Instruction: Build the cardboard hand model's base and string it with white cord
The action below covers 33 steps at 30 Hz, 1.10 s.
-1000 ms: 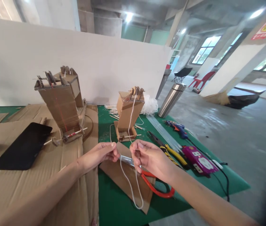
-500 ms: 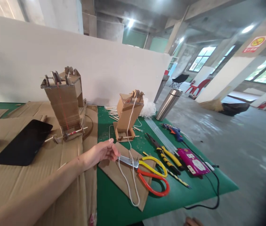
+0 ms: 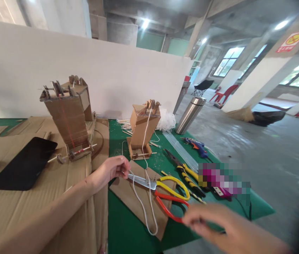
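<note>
My left hand (image 3: pixel 116 167) is closed in a pinch on a white string (image 3: pixel 142 208). The string makes a loop over a flat cardboard piece (image 3: pixel 128 190) and runs up the front of a small cardboard tower (image 3: pixel 145 128) to the discs at its top. Scissors (image 3: pixel 149 183) with one yellow and one red handle lie on the cardboard piece, blade tips near my left fingers, the string crossing over them. My right hand (image 3: pixel 215 222), blurred by motion, is at the red handle; whether it grips it I cannot tell.
A larger cardboard tower (image 3: pixel 68 118) stands on the left beside a black phone (image 3: pixel 23 164). Yellow-black pliers (image 3: pixel 183 173), clear glue sticks (image 3: pixel 181 150), a blue glue gun (image 3: pixel 197 146) and a steel flask (image 3: pixel 191 116) are on the right of the green table. A pink box (image 3: pixel 218 180) is partly pixelated.
My right hand has come in from the bottom edge to the scissors' red handle. My left hand has shifted slightly left, still pinching the string.
</note>
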{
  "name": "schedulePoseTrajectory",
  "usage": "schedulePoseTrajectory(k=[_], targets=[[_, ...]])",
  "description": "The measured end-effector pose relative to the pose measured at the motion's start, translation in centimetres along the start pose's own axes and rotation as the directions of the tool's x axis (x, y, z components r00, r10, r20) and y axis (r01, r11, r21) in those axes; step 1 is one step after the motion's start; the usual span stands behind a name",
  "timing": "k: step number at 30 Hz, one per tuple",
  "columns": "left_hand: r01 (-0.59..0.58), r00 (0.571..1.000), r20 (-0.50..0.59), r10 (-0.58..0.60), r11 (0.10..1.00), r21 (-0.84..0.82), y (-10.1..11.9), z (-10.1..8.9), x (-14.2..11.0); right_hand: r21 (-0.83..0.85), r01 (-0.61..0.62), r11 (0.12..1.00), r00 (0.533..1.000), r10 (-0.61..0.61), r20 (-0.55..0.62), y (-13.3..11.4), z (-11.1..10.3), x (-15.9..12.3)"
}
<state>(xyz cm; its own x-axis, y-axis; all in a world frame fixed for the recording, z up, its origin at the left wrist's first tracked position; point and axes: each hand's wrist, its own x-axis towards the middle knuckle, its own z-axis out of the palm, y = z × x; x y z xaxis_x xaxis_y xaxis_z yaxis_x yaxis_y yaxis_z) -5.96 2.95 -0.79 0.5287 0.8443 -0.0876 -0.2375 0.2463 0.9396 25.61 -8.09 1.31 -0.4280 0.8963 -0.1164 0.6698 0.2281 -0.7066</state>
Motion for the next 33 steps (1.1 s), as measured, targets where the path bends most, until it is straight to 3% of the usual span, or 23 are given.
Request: schedulePoseTrajectory(k=[1,3,5,7,9,12,19,33], targets=[[-0.013,0.999,-0.034,0.013,1.0,0.006,0.1,0.0,0.0,-0.054,0.014,0.998,1.0,-0.014,0.006,-0.5,-1.4,2.6],[-0.03,0.994,-0.109,0.03,1.0,-0.002,0.2,0.1,0.0,-0.132,0.038,0.99,0.99,-0.056,-0.133,-0.7,-3.3,8.0],[-0.026,0.986,-0.166,0.021,0.999,-0.026,0.3,0.2,0.0,-0.232,0.009,0.973,0.963,-0.071,-0.261,0.0,-3.9,13.0],[-0.011,0.982,-0.191,0.001,0.999,-0.05,0.4,0.3,0.1,-0.307,-0.067,0.949,0.968,-0.013,-0.251,1.2,-3.5,16.8],[0.001,0.981,-0.194,-0.012,0.998,-0.058,0.5,0.4,0.0,-0.318,-0.056,0.946,0.977,-0.013,-0.212,2.3,-2.8,19.0],[0.006,0.981,-0.193,-0.015,0.999,-0.047,0.6,0.5,0.0,-0.312,-0.04,0.949,0.983,-0.018,-0.182,3.1,-2.0,20.0],[0.022,0.98,-0.196,-0.026,0.999,-0.023,0.6,0.5,0.1,-0.275,0.02,0.961,0.987,-0.063,-0.15,3.2,-2.2,19.0],[0.03,0.985,-0.171,-0.026,0.999,0.017,0.0,-0.1,0.1,-0.352,0.083,0.932,0.984,-0.132,-0.116,3.7,-2.2,19.1]])
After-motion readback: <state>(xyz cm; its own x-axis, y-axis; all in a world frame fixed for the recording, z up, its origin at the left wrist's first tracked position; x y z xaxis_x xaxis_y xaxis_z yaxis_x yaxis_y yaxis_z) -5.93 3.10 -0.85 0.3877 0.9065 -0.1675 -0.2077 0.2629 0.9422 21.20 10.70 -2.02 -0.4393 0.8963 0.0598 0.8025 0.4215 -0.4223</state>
